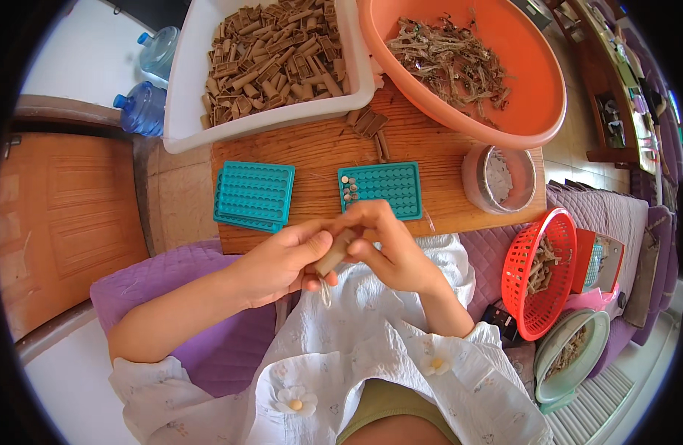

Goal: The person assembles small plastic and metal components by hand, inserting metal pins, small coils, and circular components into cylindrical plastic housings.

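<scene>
Head view: clamping brown tube (pixel 330 261) in left hand (pixel 288 259), pinching its upper end with right hand (pixel 397 259), just by near edge of wooden table (pixel 319 159). On table: teal tray (pixel 393 190) with silver discs (pixel 347 197) near front middle, tray stack (pixel 254 189) at left, orange basin (pixel 536 74) far right.

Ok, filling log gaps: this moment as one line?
left hand: holds brown tube; right hand: at its end; teal tray: some discs

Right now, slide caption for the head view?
Left hand and right hand on a brown tube near teal trays, a white bin and an orange basin.
</scene>
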The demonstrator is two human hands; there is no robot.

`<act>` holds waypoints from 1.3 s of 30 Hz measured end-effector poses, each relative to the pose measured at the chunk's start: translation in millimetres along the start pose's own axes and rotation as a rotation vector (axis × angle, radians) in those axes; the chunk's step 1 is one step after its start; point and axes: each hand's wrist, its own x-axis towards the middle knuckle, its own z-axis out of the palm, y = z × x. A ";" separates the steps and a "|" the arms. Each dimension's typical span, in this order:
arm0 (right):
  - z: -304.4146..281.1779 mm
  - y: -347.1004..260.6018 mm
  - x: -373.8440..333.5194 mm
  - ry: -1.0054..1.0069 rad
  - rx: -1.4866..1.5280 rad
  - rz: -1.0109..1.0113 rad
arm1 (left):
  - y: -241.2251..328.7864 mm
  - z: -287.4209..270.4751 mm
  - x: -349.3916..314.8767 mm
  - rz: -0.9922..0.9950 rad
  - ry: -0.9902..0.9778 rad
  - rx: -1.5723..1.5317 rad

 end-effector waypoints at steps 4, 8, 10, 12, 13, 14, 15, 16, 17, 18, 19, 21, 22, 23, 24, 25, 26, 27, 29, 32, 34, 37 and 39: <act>-69.9 -18.5 -16.0 0.022 -0.304 -0.061 | 10.7 -0.9 1.4 0.287 0.222 0.039; -170.3 -51.9 -95.0 0.718 -0.320 0.110 | 46.6 -14.6 -4.6 0.356 0.427 0.270; -221.7 -56.4 -140.2 0.838 -0.346 0.193 | 61.5 -28.4 -4.0 0.396 0.488 0.405; -260.1 -51.5 -182.9 0.969 -0.269 0.227 | 78.3 -42.0 2.9 0.441 0.529 0.535; -281.2 -36.3 -202.4 0.954 -0.314 0.362 | 83.8 -49.6 8.2 0.468 0.616 0.632; -296.6 -28.3 -220.4 0.953 -0.373 0.499 | 92.4 -59.2 17.5 0.491 0.682 0.727; -309.5 -14.1 -233.4 0.958 -0.380 0.488 | 100.2 -72.1 26.7 0.504 0.676 0.728; -321.8 4.0 -244.1 0.928 -0.578 0.606 | 107.5 -86.8 37.1 0.635 0.722 0.984; -324.2 9.7 -244.4 0.895 -0.777 0.726 | 117.4 -93.5 48.3 0.766 0.758 1.242; -329.7 13.9 -243.1 0.906 -0.781 0.719 | 127.1 -98.7 58.8 0.778 0.752 1.242; -328.7 16.1 -228.8 0.934 -0.747 0.547 | 136.5 -99.6 69.5 0.813 0.829 1.601; -325.6 11.5 -191.8 0.977 -0.749 0.279 | 154.1 -105.9 89.3 0.844 0.890 1.966; -325.9 3.3 -165.5 0.988 -0.784 0.182 | 161.9 -113.4 98.5 0.802 0.832 2.138; -320.7 -10.4 -137.0 0.979 -0.764 0.143 | 165.6 -121.0 109.5 0.754 0.763 2.305; -312.7 -28.2 -108.5 0.973 -0.746 0.107 | 165.1 -127.3 122.6 0.795 0.784 2.329; -305.3 -43.6 -81.4 0.946 -0.721 0.097 | 167.0 -128.5 130.6 0.801 0.778 2.329; -297.3 -58.7 -55.6 0.918 -0.696 0.087 | 168.9 -128.4 136.8 0.691 0.747 2.466; -289.9 -71.4 -30.8 0.828 -0.742 0.052 | 170.2 -128.6 142.2 0.572 0.714 2.598; -274.4 -81.9 19.8 0.630 -0.828 0.001 | 171.1 -135.9 144.7 0.644 0.703 2.672; -247.3 -81.7 89.4 0.295 -1.043 0.032 | 172.3 -138.6 136.0 0.705 0.707 2.682; -251.3 -64.4 125.1 0.057 -1.205 0.089 | 177.3 -130.2 130.3 0.757 0.762 2.427; -257.2 -26.8 157.8 -0.138 -1.467 -0.063 | 171.6 -96.2 110.6 0.691 0.960 1.971; -240.1 -16.2 175.9 -0.208 -1.646 0.413 | 164.5 -91.2 93.8 0.728 0.915 1.792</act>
